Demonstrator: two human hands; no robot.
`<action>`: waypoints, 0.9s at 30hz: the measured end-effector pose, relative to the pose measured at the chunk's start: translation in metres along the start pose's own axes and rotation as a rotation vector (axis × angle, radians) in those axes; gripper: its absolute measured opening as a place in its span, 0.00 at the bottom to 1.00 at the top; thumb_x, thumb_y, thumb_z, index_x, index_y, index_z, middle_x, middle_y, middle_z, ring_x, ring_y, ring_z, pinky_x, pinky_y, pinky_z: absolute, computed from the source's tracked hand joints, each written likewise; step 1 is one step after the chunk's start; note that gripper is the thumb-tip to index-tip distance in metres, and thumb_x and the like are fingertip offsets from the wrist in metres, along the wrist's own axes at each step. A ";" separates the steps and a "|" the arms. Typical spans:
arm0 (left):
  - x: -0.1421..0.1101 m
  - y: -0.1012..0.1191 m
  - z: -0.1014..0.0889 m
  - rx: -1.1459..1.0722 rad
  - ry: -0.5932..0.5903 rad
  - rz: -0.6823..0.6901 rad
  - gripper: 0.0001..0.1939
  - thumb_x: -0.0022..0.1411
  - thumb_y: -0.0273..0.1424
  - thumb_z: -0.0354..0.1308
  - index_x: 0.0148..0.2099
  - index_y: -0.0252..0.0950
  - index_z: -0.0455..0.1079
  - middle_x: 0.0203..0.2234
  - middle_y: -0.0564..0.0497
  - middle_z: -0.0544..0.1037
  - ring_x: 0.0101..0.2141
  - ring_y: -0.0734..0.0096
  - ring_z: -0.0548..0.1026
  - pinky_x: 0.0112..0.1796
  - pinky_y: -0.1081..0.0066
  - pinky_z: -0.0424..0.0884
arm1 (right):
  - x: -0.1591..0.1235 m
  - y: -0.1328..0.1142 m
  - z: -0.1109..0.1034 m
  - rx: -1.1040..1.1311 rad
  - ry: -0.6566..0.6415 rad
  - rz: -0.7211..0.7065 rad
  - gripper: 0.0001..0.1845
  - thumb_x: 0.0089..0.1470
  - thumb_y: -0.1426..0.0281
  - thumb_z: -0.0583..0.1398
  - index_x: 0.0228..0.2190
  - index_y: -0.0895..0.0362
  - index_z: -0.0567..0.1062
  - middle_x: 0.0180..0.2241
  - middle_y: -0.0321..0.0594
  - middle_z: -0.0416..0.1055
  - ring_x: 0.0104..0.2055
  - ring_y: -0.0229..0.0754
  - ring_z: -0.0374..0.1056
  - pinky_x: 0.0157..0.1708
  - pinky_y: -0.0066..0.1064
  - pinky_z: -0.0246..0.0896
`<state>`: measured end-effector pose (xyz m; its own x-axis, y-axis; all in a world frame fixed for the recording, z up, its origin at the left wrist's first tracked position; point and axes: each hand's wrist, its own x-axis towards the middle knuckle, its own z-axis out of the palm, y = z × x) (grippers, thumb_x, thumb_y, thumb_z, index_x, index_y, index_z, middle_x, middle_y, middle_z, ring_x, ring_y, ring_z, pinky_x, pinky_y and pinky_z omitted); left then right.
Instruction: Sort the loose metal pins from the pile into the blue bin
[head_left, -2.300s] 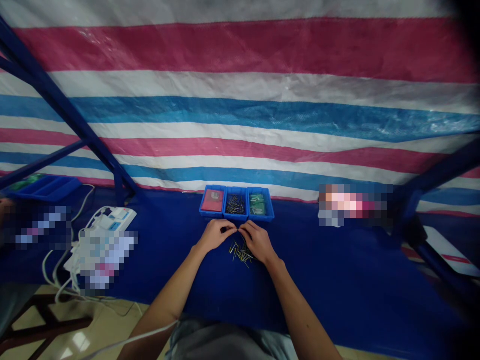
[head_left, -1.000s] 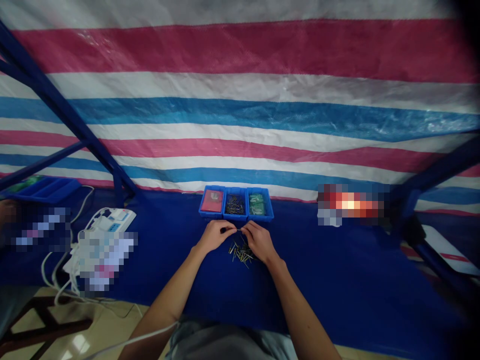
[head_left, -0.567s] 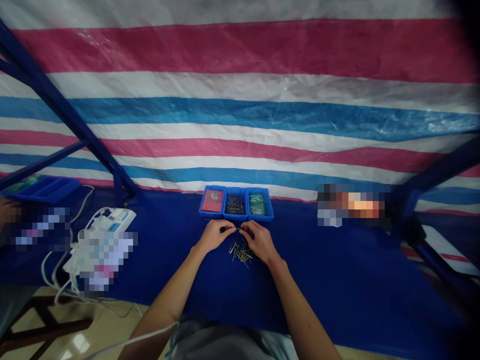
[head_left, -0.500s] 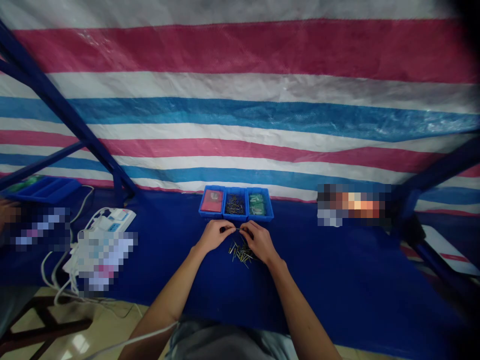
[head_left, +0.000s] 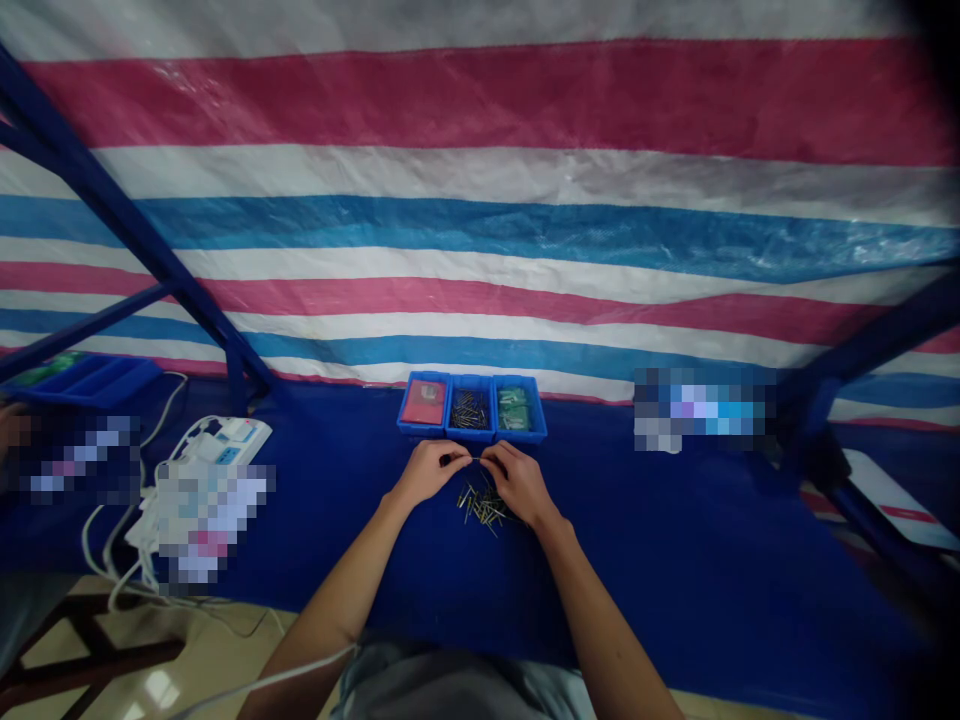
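Note:
My left hand (head_left: 427,473) and my right hand (head_left: 520,484) meet above the blue table cover, pinching a thin metal pin (head_left: 472,459) between their fingertips. A dark end of it sits in the left fingers. Just below my right hand lies a loose heap of small brass-and-steel pins (head_left: 484,509). Beyond my hands stand a blue bin with a red packet (head_left: 424,403), a blue bin of dark pins (head_left: 470,409), and a blue bin with green packets (head_left: 517,408), side by side.
A blue cloth (head_left: 675,570) covers the table, with a striped tarpaulin (head_left: 480,235) behind and blue steel struts (head_left: 135,225) at the sides. White cables and a white device (head_left: 225,440) lie left, beside a blue tray (head_left: 90,380). Pixelated patches hide items at both sides.
My hands have drawn slightly apart, and the thin pin now shows between them. The pixelated patch at the right has changed colour.

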<state>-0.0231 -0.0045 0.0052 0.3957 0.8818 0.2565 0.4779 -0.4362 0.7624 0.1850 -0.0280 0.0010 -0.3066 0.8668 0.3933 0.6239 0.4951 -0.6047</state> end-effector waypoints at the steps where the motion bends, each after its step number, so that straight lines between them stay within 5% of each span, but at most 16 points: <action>1: 0.000 0.000 0.000 0.000 0.000 0.002 0.12 0.66 0.37 0.58 0.39 0.37 0.80 0.35 0.50 0.83 0.33 0.68 0.78 0.35 0.73 0.70 | 0.000 0.000 0.000 0.000 0.000 0.000 0.09 0.67 0.67 0.54 0.37 0.52 0.74 0.36 0.39 0.73 0.36 0.42 0.71 0.38 0.31 0.63; 27: 0.000 0.000 0.000 -0.008 -0.004 0.000 0.11 0.66 0.36 0.59 0.39 0.37 0.80 0.35 0.50 0.83 0.33 0.69 0.78 0.35 0.74 0.69 | -0.001 0.006 0.002 -0.017 -0.009 0.005 0.11 0.68 0.69 0.52 0.35 0.53 0.73 0.36 0.39 0.73 0.37 0.41 0.71 0.38 0.30 0.60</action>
<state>-0.0232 -0.0048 0.0050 0.3989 0.8809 0.2546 0.4713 -0.4352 0.7671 0.1873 -0.0257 -0.0047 -0.3096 0.8700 0.3837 0.6375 0.4893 -0.5951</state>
